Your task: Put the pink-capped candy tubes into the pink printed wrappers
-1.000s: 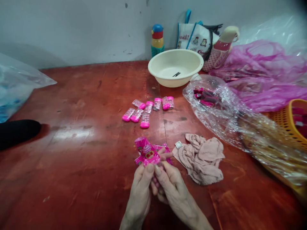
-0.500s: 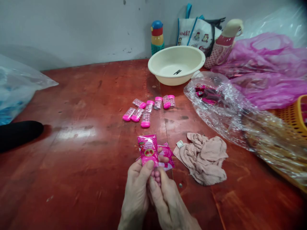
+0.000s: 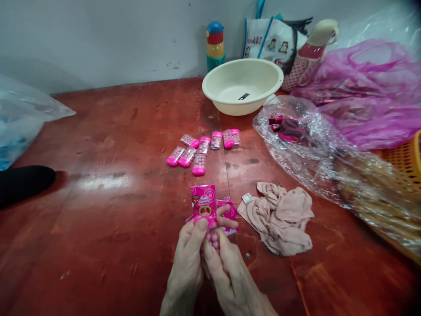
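My left hand (image 3: 188, 256) pinches a pink printed sleeve (image 3: 204, 206) that stands upright over a small clear case of pink candy balls (image 3: 213, 239). My right hand (image 3: 223, 265) grips that candy case from below and the right. The two hands press together low in the middle of the red table (image 3: 108, 210). More pink printed wrappers (image 3: 229, 214) lie just behind the hands. Several filled candy cases with pink caps (image 3: 204, 147) lie in a loose group farther back.
A crumpled beige cloth (image 3: 283, 217) lies right of the hands. Behind are a cream basin (image 3: 242, 85), a clear plastic bag (image 3: 315, 145), a pink plastic bag (image 3: 368, 96), an orange basket (image 3: 406, 160), a bottle (image 3: 215, 46), a tote bag (image 3: 269, 41). A dark object (image 3: 24, 182) lies left.
The crumpled pink sleeve has been straightened and now stands upright over the candy case between my hands. My hands have stayed in the same spot.
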The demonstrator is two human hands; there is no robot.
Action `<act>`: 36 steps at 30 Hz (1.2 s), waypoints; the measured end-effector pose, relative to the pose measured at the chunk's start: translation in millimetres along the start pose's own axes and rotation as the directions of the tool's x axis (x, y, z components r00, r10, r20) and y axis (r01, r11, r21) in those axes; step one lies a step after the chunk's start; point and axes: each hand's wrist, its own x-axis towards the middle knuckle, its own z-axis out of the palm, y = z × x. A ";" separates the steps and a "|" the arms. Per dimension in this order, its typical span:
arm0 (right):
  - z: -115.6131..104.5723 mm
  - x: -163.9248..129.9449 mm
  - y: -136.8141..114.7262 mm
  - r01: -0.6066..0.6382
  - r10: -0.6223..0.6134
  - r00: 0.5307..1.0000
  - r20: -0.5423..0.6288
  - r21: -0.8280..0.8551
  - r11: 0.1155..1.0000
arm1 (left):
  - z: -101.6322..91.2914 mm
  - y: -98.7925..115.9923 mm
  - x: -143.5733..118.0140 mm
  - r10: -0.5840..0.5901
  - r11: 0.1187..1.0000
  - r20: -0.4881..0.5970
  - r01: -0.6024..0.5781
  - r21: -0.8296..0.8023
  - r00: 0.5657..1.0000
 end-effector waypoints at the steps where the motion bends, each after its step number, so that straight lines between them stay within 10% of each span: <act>1: 0.0 -1.9 -0.5 -0.011 0.011 1.000 -0.008 -0.001 1.000 | 1.0 -0.8 -1.8 -0.006 1.000 0.005 0.005 0.026 1.000; 9: -4.8 12.5 -5.5 -0.072 0.070 0.997 0.026 0.105 0.992 | -4.4 -14.7 -9.5 -0.017 0.998 -0.086 0.012 -0.055 0.996; 15: -4.0 22.7 -7.0 -0.194 0.106 0.956 0.273 0.318 0.928 | -7.5 -4.4 4.4 -0.042 0.984 -0.077 0.028 -0.175 0.996; 22: 9.4 -2.5 1.9 -0.199 0.210 0.977 -0.028 0.217 0.956 | -1.0 -9.9 -8.0 -0.006 0.998 -0.153 -0.005 -0.067 0.988; 28: 18.0 -1.3 24.6 -0.098 0.100 0.995 -0.027 0.065 0.993 | -3.3 -18.1 -16.0 0.018 0.998 -0.276 -0.002 0.058 0.961; 36: -11.8 30.8 1.5 0.120 -0.121 0.991 0.065 0.011 0.993 | -14.2 -13.3 -4.8 0.135 0.990 -0.130 -0.138 -0.014 0.982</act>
